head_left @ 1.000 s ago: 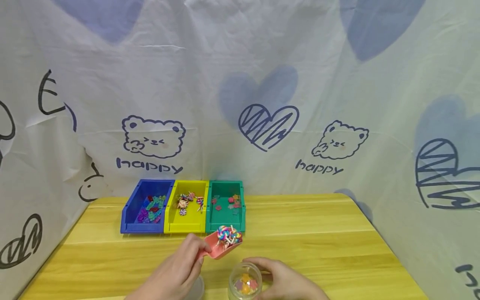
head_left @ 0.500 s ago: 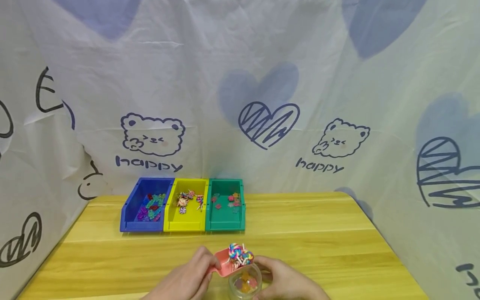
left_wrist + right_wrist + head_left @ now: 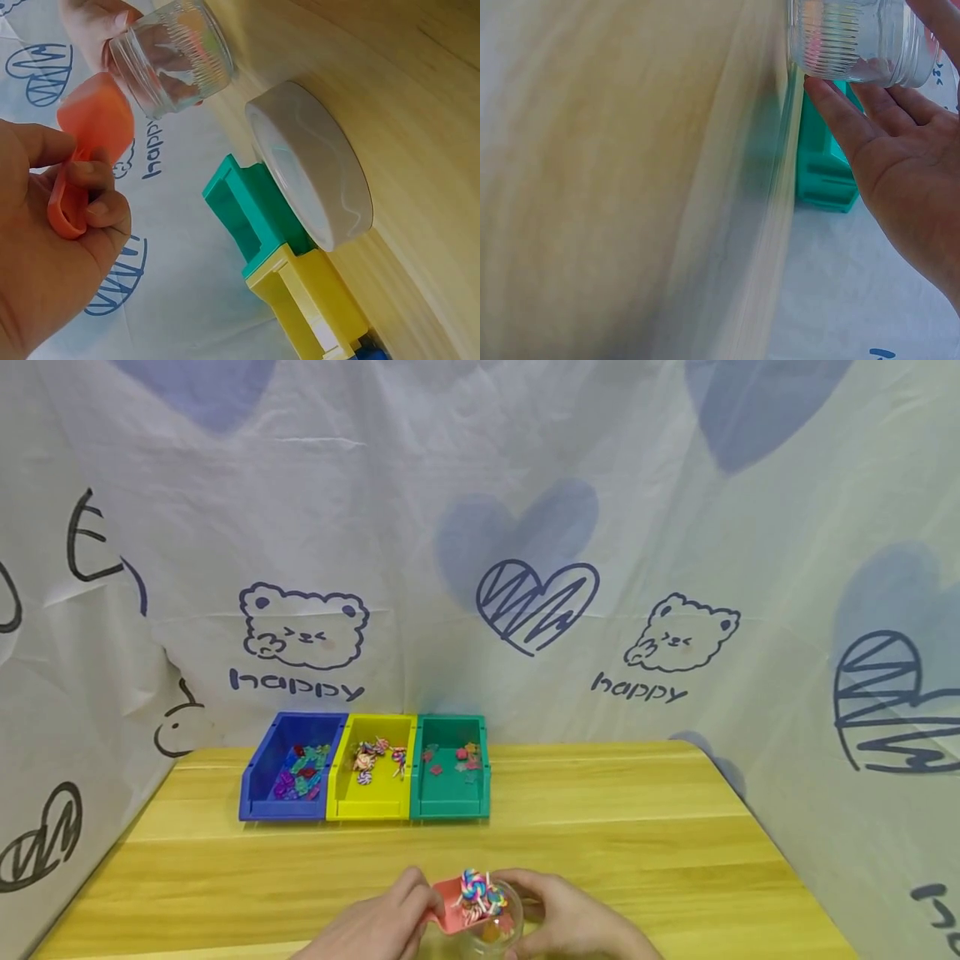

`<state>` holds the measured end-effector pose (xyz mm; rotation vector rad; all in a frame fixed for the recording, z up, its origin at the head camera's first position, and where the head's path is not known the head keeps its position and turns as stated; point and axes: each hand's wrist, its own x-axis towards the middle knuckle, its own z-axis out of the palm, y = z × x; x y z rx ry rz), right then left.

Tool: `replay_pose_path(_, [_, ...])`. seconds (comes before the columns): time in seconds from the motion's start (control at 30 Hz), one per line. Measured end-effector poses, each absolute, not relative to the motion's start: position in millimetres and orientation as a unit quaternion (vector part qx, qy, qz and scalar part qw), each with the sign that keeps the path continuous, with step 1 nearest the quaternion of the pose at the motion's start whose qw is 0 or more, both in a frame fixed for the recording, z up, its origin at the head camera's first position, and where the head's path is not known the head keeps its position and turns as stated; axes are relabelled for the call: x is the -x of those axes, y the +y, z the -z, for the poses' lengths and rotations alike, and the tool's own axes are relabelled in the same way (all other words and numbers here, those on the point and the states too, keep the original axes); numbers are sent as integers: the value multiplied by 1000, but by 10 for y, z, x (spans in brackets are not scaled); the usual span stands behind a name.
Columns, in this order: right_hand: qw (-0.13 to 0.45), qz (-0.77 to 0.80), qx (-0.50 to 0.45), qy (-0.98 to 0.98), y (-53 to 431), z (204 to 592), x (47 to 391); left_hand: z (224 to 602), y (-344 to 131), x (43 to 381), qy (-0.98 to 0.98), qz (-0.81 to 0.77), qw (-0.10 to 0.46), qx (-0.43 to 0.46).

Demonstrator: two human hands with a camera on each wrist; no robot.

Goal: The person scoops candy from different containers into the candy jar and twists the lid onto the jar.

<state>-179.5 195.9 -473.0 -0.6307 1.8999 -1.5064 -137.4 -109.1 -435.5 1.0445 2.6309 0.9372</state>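
Note:
My left hand [image 3: 382, 918] holds a coral-pink scoop [image 3: 97, 116] by its handle, fingers curled round it. Small swirled toy lollipops [image 3: 474, 887] in several colours lie heaped in the scoop, whose front edge overlaps the mouth of a clear glass jar [image 3: 176, 64]. Orange and pink pieces [image 3: 492, 932] show at the bottom of the jar. My right hand [image 3: 573, 914] grips the jar from the right side, thumb and fingers round the glass. In the left wrist view the ribbed jar stands on the wooden table, the scoop tilted by its rim.
Behind the hands stand three joined bins: blue [image 3: 258, 806] with coloured clear pieces, yellow [image 3: 367, 808] with toy lollipops, green [image 3: 450, 807] with star-like pieces. A round whitish dish [image 3: 345, 180] sits on the table [image 3: 637, 827]. Printed white cloth [image 3: 420, 527] surrounds the table.
My left hand has brought the loaded scoop down and to the right, from beside the jar to over its mouth. My right hand keeps its hold on the jar.

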Motion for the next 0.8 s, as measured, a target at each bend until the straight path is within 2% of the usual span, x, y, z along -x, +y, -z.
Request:
replay_pose_path(0.13, [302, 569, 262, 718, 1955, 4733, 1797, 4337, -1073, 1373, 888, -301, 110, -331])
replay_pose_path(0.27, [300, 572, 276, 712, 1953, 4741, 1796, 4310, -1077, 1376, 891, -290, 115, -328])
replay_pose_path(0.63, [309, 577, 274, 705, 1947, 4736, 1806, 4112, -1018, 1390, 903, -214, 98, -358])
replay_pose_path(0.8, [317, 584, 267, 698, 1946, 4737, 1801, 4034, -986, 1367, 910, -165, 66, -375])
